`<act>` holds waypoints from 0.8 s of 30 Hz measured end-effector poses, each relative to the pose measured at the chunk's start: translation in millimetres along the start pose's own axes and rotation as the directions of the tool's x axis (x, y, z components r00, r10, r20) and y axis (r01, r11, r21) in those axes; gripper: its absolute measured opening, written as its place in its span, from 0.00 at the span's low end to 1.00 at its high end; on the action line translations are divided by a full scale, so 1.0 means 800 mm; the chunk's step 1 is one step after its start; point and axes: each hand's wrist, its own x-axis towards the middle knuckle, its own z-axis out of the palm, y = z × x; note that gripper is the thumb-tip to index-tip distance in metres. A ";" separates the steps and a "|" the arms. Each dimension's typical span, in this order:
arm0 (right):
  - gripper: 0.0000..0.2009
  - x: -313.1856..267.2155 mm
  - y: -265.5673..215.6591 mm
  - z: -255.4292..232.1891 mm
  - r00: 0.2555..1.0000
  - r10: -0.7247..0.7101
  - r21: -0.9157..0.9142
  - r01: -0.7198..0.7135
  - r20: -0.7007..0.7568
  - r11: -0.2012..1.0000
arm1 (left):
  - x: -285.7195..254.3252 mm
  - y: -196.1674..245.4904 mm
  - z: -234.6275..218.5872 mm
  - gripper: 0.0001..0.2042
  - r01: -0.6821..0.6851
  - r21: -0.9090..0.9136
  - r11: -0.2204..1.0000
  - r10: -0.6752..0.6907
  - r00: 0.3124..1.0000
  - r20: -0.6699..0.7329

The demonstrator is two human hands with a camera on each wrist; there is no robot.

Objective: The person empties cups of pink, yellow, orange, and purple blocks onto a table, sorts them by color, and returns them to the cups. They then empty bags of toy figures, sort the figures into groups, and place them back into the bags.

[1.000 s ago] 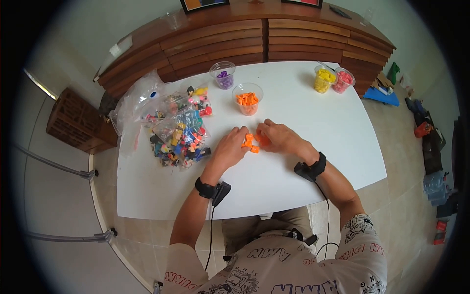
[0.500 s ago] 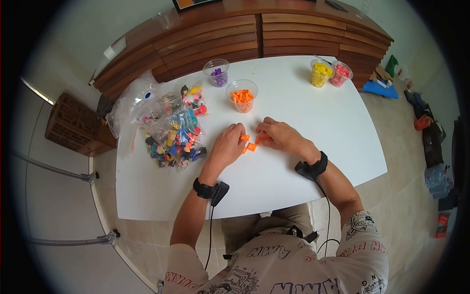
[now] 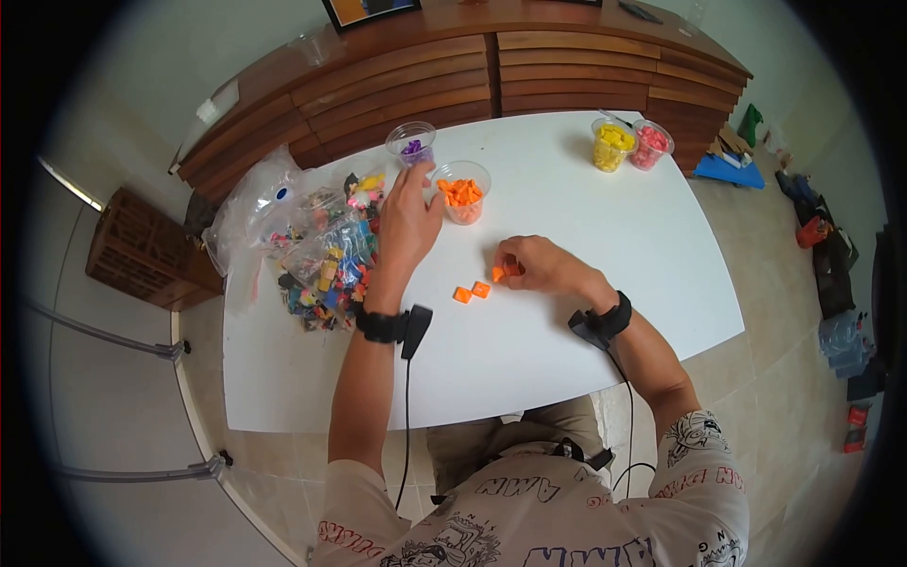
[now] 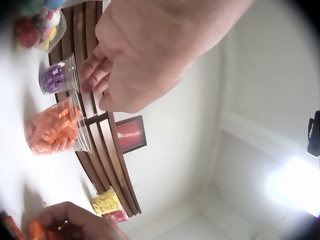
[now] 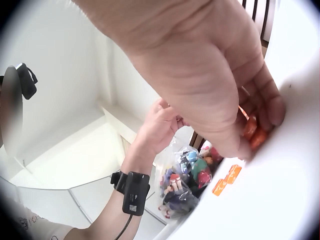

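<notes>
Fingers of the right hand (image 3: 540, 266) pinch small blocky orange pieces (image 5: 258, 137) at the white desk (image 3: 605, 227); the left hand (image 3: 408, 219) has loosely bent fingers near the clear round plastic cup (image 3: 464, 219).

A slatted wooden sideboard (image 3: 576, 66) spans the head view's top, against a pale wall (image 3: 236, 52). A carved wooden cabinet (image 3: 142, 250) stands at left, beige tiled floor (image 3: 775, 331) at right. Bright light (image 4: 296, 187) glares lower right in the left wrist view.
</notes>
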 end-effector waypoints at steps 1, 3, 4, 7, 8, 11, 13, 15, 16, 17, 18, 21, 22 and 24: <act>0.12 0.001 0.000 -0.009 1.000 -0.001 -0.001 0.001 -0.002 1.000 | -0.011 0.002 -0.005 0.17 0.061 -0.005 0.998 -0.061 0.998 0.029; 0.13 0.009 0.002 -0.029 0.990 -0.082 0.061 0.089 -0.110 0.994 | -0.036 0.006 -0.013 0.17 0.102 -0.004 0.995 -0.101 0.988 0.116; 0.12 0.016 -0.006 -0.044 0.981 -0.084 0.068 0.098 -0.177 0.993 | -0.048 0.007 -0.017 0.17 0.141 -0.001 0.990 -0.137 0.969 0.206; 0.13 0.055 -0.036 -0.082 0.938 -0.135 -0.034 0.131 -0.321 0.991 | -0.079 -0.008 -0.011 0.18 0.092 0.036 0.995 -0.099 0.914 0.393; 0.13 0.075 -0.033 -0.087 0.920 -0.172 -0.097 0.147 -0.352 0.984 | -0.083 -0.001 -0.015 0.21 0.108 0.046 0.993 -0.117 0.868 0.482; 0.13 0.103 -0.017 -0.085 0.870 -0.221 -0.166 0.163 -0.441 0.973 | -0.103 0.005 -0.015 0.26 0.033 0.005 0.999 -0.030 0.817 0.576; 0.13 0.104 -0.010 -0.083 0.837 -0.230 -0.167 0.167 -0.497 0.972 | -0.113 0.011 -0.013 0.31 0.030 0.030 0.999 -0.042 0.795 0.605; 0.13 0.085 -0.011 -0.068 0.821 -0.133 -0.061 0.119 -0.555 0.991 | -0.124 0.018 -0.010 0.32 0.050 0.021 0.999 -0.052 0.795 0.604; 0.13 0.076 -0.011 -0.059 0.825 -0.127 -0.057 0.115 -0.551 0.992 | -0.127 0.020 -0.009 0.30 0.026 0.002 1.000 -0.022 0.813 0.582; 0.13 0.066 -0.012 -0.050 0.863 -0.098 -0.065 0.075 -0.495 0.995 | -0.129 0.017 -0.006 0.30 0.031 -0.002 1.000 -0.024 0.810 0.585; 0.12 0.056 -0.015 -0.043 0.897 -0.068 -0.079 0.038 -0.437 0.996 | -0.130 0.011 -0.002 0.25 0.043 0.001 0.999 -0.036 0.809 0.587; 0.13 0.030 -0.010 0.001 0.987 -0.054 -0.208 0.021 -0.149 0.978 | -0.133 0.000 0.004 0.17 0.052 0.009 0.999 -0.048 0.816 0.576; 0.14 0.022 -0.021 0.008 0.997 -0.024 -0.182 0.009 -0.078 0.983 | -0.133 -0.003 0.004 0.14 0.050 0.016 0.999 -0.050 0.824 0.565; 0.13 0.014 -0.037 0.028 0.999 0.017 -0.196 -0.010 0.034 0.980 | -0.131 -0.006 0.003 0.13 0.066 0.017 0.998 -0.064 0.836 0.545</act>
